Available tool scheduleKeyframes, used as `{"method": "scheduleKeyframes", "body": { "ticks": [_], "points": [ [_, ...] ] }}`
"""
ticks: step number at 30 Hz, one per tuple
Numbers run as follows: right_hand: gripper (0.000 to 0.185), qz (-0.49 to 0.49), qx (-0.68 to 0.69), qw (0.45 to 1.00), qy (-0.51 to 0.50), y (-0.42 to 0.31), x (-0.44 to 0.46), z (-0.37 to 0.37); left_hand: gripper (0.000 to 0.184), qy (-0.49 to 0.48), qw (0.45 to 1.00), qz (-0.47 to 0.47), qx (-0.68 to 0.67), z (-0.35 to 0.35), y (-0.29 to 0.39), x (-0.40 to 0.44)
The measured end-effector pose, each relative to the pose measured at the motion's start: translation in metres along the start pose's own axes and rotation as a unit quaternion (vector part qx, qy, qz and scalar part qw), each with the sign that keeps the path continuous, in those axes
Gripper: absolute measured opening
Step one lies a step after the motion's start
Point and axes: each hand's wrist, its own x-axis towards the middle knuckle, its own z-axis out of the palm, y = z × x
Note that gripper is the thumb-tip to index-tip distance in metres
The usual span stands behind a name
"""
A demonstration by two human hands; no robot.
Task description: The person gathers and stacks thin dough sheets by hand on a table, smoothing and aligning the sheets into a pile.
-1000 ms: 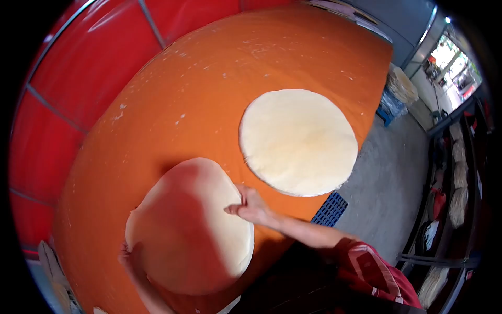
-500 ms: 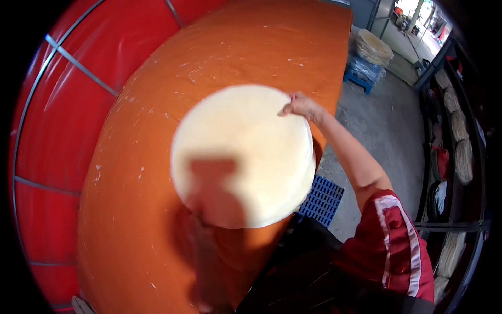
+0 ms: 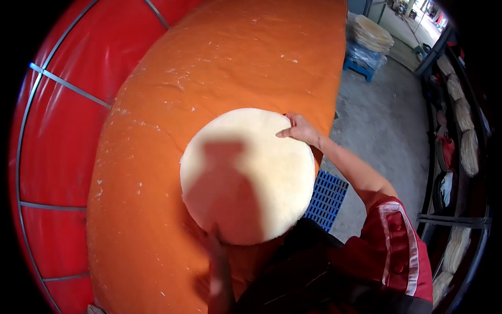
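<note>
A thick round stack of pale sheets (image 3: 285, 178), which looks like rice paper, lies in front of my body at the edge of the orange-covered table. My right hand (image 3: 300, 130) grips its upper right rim, thumb on the top face and the other fingers over the edge. My left hand (image 3: 212, 239) holds the lower left rim, thumb on top, its remaining fingers hidden beneath or in shadow. A dark shadow falls across the left half of the stack.
The orange cover (image 3: 141, 209) bears white flakes. A red sheet wall on a metal frame (image 3: 52, 208) stands at the left. To the right are a blue plastic grate (image 3: 327, 201), a blue stool (image 3: 361, 69) under a pile of round sheets (image 3: 372, 34), and dark shelves with pale bundles (image 3: 469, 152).
The stack has come nearer my body together with both hands. Its thick side, seen before at the lower right, shows less now. The camera view has shifted slightly.
</note>
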Motion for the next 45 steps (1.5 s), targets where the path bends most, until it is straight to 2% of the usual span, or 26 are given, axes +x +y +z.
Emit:
{"method": "scheduleKeyframes", "body": {
  "ticks": [3,5,7,10,11,12,13,14,15,16,18,20,22,24,25,26,28,29,30,31,35,37,40,41,43,45],
  "points": [
    [0.043,-0.020,0.017,1.000,-0.017,-0.012,-0.006,0.002,0.038,0.024,0.995,0.062,0.081,-0.011,-0.016,0.008],
    [0.045,-0.046,-0.030,0.998,-0.016,-0.009,-0.004,0.000,0.037,0.028,0.992,0.035,0.120,-0.018,-0.016,0.008],
    [0.049,-0.150,-0.277,0.943,0.108,-0.006,-0.003,-0.001,0.037,0.031,0.987,0.009,0.158,-0.022,-0.013,0.018],
    [0.057,-0.153,-0.368,0.906,0.144,0.003,-0.008,0.011,0.043,0.058,0.990,0.037,0.122,-0.031,-0.012,0.032],
    [0.057,-0.161,-0.370,0.905,0.137,0.001,-0.002,0.011,0.042,0.086,0.967,0.050,0.234,-0.026,-0.007,0.035],
    [0.059,-0.085,-0.239,0.962,0.098,-0.002,0.004,0.009,0.042,0.111,0.930,0.061,0.344,-0.020,-0.001,0.037],
    [0.061,-0.007,-0.102,0.993,0.056,-0.006,0.010,0.008,0.042,0.119,0.932,0.062,0.338,-0.016,0.009,0.041],
    [0.060,0.042,-0.163,0.984,0.064,-0.017,0.015,0.006,0.042,0.069,0.970,0.006,0.234,-0.015,0.018,0.045],
    [0.060,0.032,-0.168,0.984,0.057,-0.020,0.020,0.005,0.043,0.032,0.989,-0.060,0.132,-0.013,0.027,0.049],
    [0.056,0.069,-0.107,0.992,0.016,-0.022,0.024,0.003,0.043,0.012,0.993,-0.096,0.072,-0.014,0.032,0.054],
    [0.047,0.162,0.016,0.986,-0.041,-0.027,0.033,0.007,0.042,-0.013,0.993,-0.115,0.032,-0.015,0.035,0.064],
    [0.044,0.205,0.046,0.976,-0.050,-0.071,0.009,0.015,0.042,-0.027,0.992,-0.125,0.006,-0.019,0.034,0.067],
    [0.051,0.173,0.128,0.970,-0.110,-0.052,0.006,-0.003,0.042,-0.041,0.990,-0.133,-0.017,-0.023,0.031,0.066],
    [0.041,0.168,0.222,0.943,-0.181,-0.032,-0.008,-0.014,0.041,-0.054,0.988,-0.140,-0.037,-0.028,0.029,0.062],
    [0.039,0.127,0.212,0.956,-0.161,-0.015,-0.016,-0.012,0.041,-0.060,0.987,-0.144,-0.049,-0.029,0.026,0.060],
    [0.041,0.154,0.194,0.964,-0.096,-0.008,-0.019,-0.007,0.041,-0.066,0.985,-0.147,-0.061,-0.029,0.025,0.060],
    [0.042,0.113,0.161,0.980,-0.013,0.001,-0.023,0.001,0.042,-0.077,0.983,-0.145,-0.079,-0.029,0.019,0.059],
    [0.044,0.101,0.172,0.979,-0.025,0.021,-0.012,-0.005,0.042,-0.077,0.983,-0.143,-0.082,-0.028,0.015,0.060],
    [0.045,0.138,0.190,0.972,0.012,0.024,-0.011,-0.005,0.042,-0.079,0.983,-0.140,-0.086,-0.027,0.011,0.059],
    [0.036,0.109,0.201,0.973,-0.012,0.012,-0.016,0.002,0.042,-0.079,0.984,-0.137,-0.084,-0.025,0.006,0.060],
    [0.041,0.088,0.246,0.962,-0.081,0.018,-0.007,0.002,0.043,-0.075,0.984,-0.129,-0.093,-0.012,-0.014,0.058],
    [0.041,0.085,0.241,0.960,-0.114,0.001,-0.006,0.035,0.044,-0.073,0.984,-0.125,-0.105,-0.017,-0.016,0.051],
    [0.040,0.089,0.213,0.959,-0.162,-0.030,-0.014,0.100,0.048,-0.130,0.980,-0.055,-0.139,-0.024,0.004,0.026],
    [0.040,0.091,0.203,0.958,-0.180,-0.038,-0.019,0.119,0.053,-0.069,0.994,-0.058,-0.054,-0.019,-0.002,0.030],
    [0.040,0.094,0.182,0.954,-0.218,-0.055,-0.027,0.156,0.053,0.065,0.997,0.033,-0.038,-0.005,-0.028,0.030],
    [0.040,0.097,0.162,0.947,-0.259,-0.067,-0.045,0.197,0.056,0.036,0.996,0.009,-0.079,-0.031,-0.019,0.002]
  ]
}}
